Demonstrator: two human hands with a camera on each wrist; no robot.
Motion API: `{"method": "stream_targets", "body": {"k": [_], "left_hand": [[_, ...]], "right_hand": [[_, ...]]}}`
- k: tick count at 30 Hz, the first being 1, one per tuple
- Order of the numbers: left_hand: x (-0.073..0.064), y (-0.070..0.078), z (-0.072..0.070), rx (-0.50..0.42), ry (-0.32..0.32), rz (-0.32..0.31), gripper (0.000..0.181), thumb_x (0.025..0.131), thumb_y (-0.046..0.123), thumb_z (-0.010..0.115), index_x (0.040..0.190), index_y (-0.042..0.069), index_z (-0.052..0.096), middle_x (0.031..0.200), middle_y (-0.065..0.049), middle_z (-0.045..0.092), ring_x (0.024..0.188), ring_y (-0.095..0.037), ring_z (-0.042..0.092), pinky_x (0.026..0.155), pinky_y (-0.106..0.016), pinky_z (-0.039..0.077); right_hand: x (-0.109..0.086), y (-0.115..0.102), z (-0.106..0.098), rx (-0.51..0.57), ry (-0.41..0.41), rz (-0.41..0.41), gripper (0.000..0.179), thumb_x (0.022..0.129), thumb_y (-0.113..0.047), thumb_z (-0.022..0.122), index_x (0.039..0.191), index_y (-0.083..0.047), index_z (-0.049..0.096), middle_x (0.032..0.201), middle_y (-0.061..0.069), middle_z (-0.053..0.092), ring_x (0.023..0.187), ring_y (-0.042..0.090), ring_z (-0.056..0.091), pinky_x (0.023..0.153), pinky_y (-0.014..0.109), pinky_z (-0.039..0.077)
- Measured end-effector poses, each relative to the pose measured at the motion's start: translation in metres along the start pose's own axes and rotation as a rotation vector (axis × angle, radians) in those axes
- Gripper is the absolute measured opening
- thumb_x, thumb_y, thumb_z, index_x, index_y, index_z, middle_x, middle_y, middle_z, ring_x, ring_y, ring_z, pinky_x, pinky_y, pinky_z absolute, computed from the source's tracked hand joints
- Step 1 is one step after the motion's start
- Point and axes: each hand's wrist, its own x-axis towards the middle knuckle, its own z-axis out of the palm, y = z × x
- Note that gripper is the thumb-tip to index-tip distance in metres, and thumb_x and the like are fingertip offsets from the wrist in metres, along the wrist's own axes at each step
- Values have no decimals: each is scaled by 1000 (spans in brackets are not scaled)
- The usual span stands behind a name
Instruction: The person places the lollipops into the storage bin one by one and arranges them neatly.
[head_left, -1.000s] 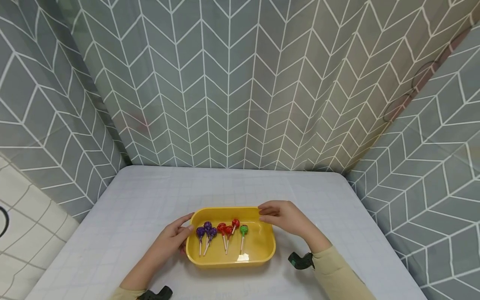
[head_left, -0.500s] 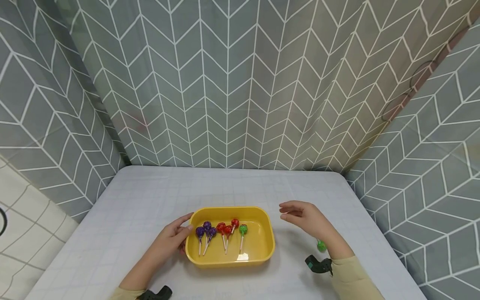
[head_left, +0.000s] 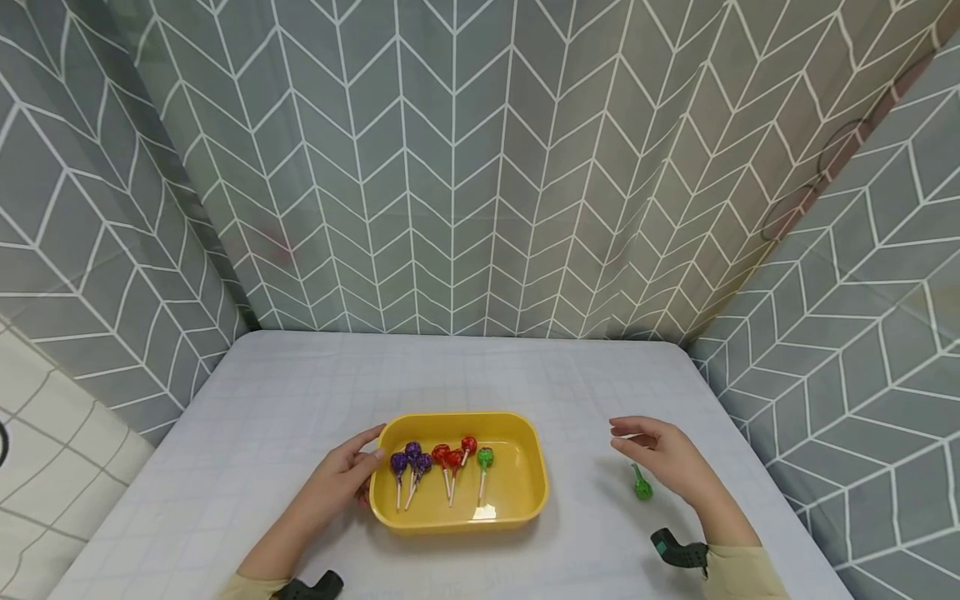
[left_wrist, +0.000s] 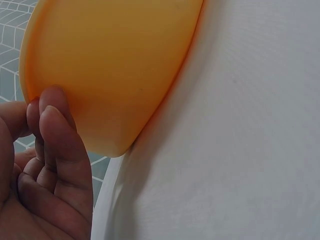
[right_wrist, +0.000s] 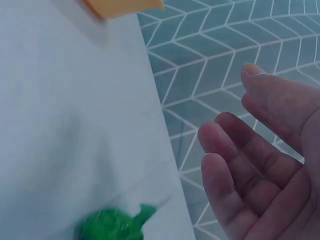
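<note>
My left hand [head_left: 339, 477] holds the left end of a yellow tray [head_left: 517, 492], thumb at the rim and fingers against the outer wall [left_wrist: 125, 75]. Inside lie several lollipops: purple ones [head_left: 411, 458] at the left, red ones [head_left: 454, 458] in the middle, and one green lollipop [head_left: 485, 458] to their right, sticks toward the near side. My right hand [head_left: 667, 458] is above the table to the right, holding nothing, fingers relaxed. Another green lollipop [head_left: 642, 486] lies on the table just below that hand; its wrapped head [right_wrist: 112, 226] shows low in the right wrist view.
A white cloth covers the table [head_left: 465, 371]. Grey curtains with white chevron lines [head_left: 450, 183] stand behind it and at both sides. Each wrist wears a dark camera mount, the right one [head_left: 678, 550] close over the table.
My right hand has left the tray's right end and moved right, bringing the green lollipop on the table into sight. The left hand keeps its hold; the tray has hardly shifted.
</note>
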Motion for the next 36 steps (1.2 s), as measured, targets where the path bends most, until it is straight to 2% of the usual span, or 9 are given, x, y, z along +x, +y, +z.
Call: {"method": "stream_targets", "body": {"k": [9, 16, 20, 27, 32, 36], "left_hand": [[0, 0, -2, -8, -2, -3, 51, 102, 32, 56, 149, 17, 42, 80, -14, 65, 61, -27, 60, 56, -37, 55], [2, -1, -2, -17, -25, 34, 54, 103, 29, 55, 151, 10, 38, 81, -15, 65, 60, -24, 59, 55, -36, 54], [2, -2, -2, -18, -23, 24, 54, 103, 29, 55, 151, 11, 38, 82, -15, 65, 60, -24, 59, 55, -35, 54], [2, -3, -2, -27, -29, 20, 54, 103, 32, 56, 151, 13, 39, 81, -15, 65, 60, -24, 58, 55, -35, 54], [2, -4, -1, -25, -24, 16, 54, 103, 32, 55, 151, 13, 39, 82, -14, 66, 61, -25, 59, 55, -35, 54], [3, -5, -1, -22, -18, 9, 53, 103, 30, 55, 151, 13, 39, 82, -14, 65, 61, -25, 59, 55, -35, 54]], "right_hand": [[-18, 22, -8, -42, 17, 108, 43, 95, -34, 68, 129, -9, 65, 122, 7, 66, 100, 20, 65, 82, 39, 53], [-30, 31, -9, -78, 24, 162, 44, 95, -35, 67, 129, -6, 64, 121, 11, 66, 100, 22, 66, 83, 42, 54], [-35, 36, -9, -72, 35, 198, 45, 95, -34, 67, 130, -6, 64, 123, 14, 65, 103, 25, 65, 83, 43, 54], [-42, 43, -11, -71, 48, 217, 46, 95, -37, 68, 128, -6, 65, 123, 14, 65, 102, 24, 65, 77, 32, 53], [-45, 50, -11, -57, 37, 232, 46, 93, -37, 69, 127, -6, 65, 123, 14, 65, 99, 22, 65, 74, 31, 52], [-46, 51, -7, -76, 19, 227, 45, 91, -36, 72, 125, -7, 67, 121, 12, 66, 95, 19, 66, 76, 32, 52]]}}
